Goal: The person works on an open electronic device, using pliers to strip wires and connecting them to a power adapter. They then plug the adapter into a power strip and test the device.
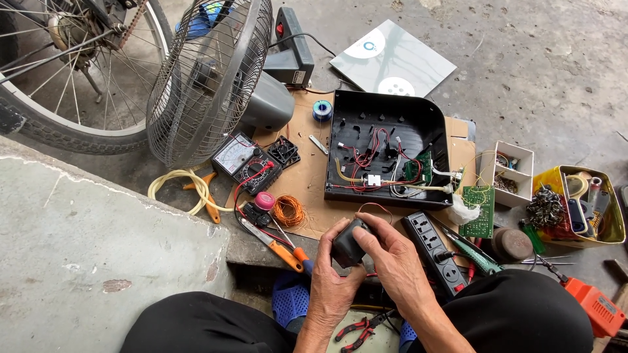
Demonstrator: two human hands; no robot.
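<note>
Both hands grip one small black box: left hand cups underneath, right hand fingers curl over top.

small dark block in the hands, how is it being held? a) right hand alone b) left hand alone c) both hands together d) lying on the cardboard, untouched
c, the small dark block sits between the left hand, which cups it from below, and the right hand, whose fingers wrap over its top, above the person's knees and not on the cardboard.
</note>
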